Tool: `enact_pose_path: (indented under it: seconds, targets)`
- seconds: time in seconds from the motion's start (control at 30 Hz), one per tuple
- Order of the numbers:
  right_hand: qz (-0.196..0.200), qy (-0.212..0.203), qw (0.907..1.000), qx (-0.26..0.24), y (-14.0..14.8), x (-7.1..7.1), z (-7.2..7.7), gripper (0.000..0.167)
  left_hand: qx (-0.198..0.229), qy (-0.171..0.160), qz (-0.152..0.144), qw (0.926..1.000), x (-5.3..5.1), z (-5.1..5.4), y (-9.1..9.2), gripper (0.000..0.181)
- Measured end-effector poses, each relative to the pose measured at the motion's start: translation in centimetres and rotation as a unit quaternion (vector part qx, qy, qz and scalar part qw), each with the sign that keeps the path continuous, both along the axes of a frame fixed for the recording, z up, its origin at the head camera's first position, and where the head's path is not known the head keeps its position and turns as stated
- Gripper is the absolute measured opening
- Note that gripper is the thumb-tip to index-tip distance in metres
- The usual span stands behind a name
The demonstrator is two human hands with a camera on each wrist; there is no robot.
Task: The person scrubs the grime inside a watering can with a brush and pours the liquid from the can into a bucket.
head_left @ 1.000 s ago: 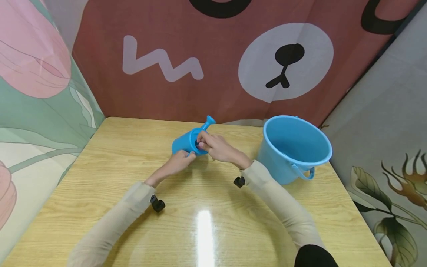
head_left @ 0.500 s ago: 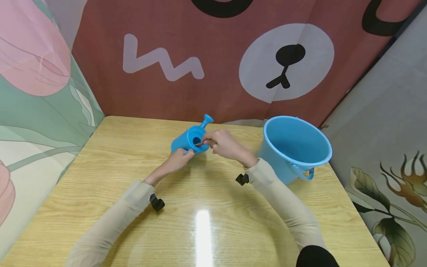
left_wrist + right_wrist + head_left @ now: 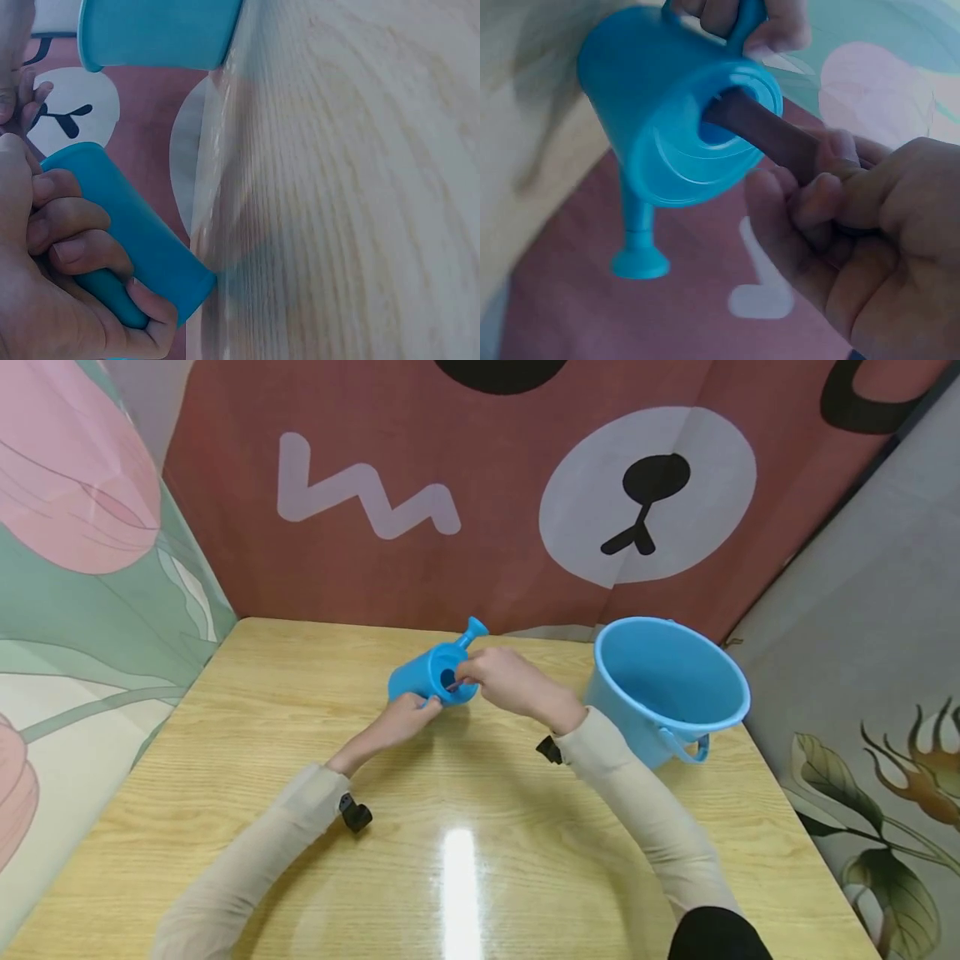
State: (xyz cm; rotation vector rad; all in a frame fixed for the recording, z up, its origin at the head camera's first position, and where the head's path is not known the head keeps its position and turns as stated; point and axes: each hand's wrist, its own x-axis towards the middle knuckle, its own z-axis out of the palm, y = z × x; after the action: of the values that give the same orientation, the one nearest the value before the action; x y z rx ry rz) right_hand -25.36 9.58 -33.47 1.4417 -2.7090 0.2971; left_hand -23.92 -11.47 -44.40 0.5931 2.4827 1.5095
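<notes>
A blue watering can (image 3: 412, 679) is tilted over the table, its round opening turned toward the right hand. The left hand (image 3: 399, 720) grips its handle; in the left wrist view the fingers of the left hand (image 3: 75, 255) curl round that handle beside the can's body (image 3: 142, 217). Between thumb and fingers the right hand (image 3: 521, 683) pinches a brownish, strip-like item. In the right wrist view this item (image 3: 769, 135) reaches into the opening of the can (image 3: 645, 82), with the right hand (image 3: 870, 240) outside. The item's inner end is hidden.
A large light-blue bucket (image 3: 626, 718) with a handle stands at the table's back right, near the right forearm. Printed cloths (image 3: 495, 568) hang behind and beside the wooden table (image 3: 405, 860). Both wrists carry small black devices.
Over the last second the right hand has drawn back slightly to the right from the can's opening, and the item between its fingers has come into view. The left hand has barely moved.
</notes>
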Motion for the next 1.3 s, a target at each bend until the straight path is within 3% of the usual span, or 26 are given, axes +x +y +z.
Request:
enact_pose_path:
  seconds: [0.1,0.17,0.3,0.43,0.63,0.87,1.07,1.17,1.3]
  targets:
    - [0.008,0.068,0.9957,0.061,-0.5,0.6,0.4,0.029,-0.006,0.003,0.001,1.0000,0.1,0.1,0.0,0.048]
    - [0.011,0.061,0.9962,0.061,-0.6,0.6,0.3,0.029,-0.009,0.004,-0.001,1.0000,0.1,0.1,0.0,0.048]
    - [0.018,-0.032,0.9992,-0.013,-0.2,-0.4,-0.2,0.020,-0.004,0.000,-0.006,1.0000,0.1,0.1,-0.1,0.048]
    - [0.008,-0.113,0.9900,-0.084,0.5,-1.3,-0.2,0.020,-0.002,0.008,0.001,1.0000,0.0,0.1,-0.1,0.048]
    - [0.001,-0.167,0.9758,-0.141,1.2,-2.0,-0.5,0.023,-0.008,0.015,0.011,0.9998,0.0,-0.2,0.1,0.048]
    - [0.033,-0.119,0.9859,-0.113,1.4,-1.8,-0.3,0.024,-0.013,0.016,0.006,0.9998,0.0,-0.3,0.0,0.047]
    - [0.012,-0.061,0.9975,-0.034,0.9,-0.6,0.1,0.018,-0.029,0.018,-0.002,0.9994,0.1,0.2,0.1,0.045]
    - [0.007,-0.030,0.9995,0.005,0.4,-0.1,-0.6,0.015,-0.030,0.009,-0.008,0.9995,0.2,0.3,0.1,0.045]
    - [-0.002,-0.003,0.9998,0.020,-0.2,0.0,-2.2,0.017,-0.033,0.005,-0.008,0.9994,0.2,0.1,0.1,0.046]
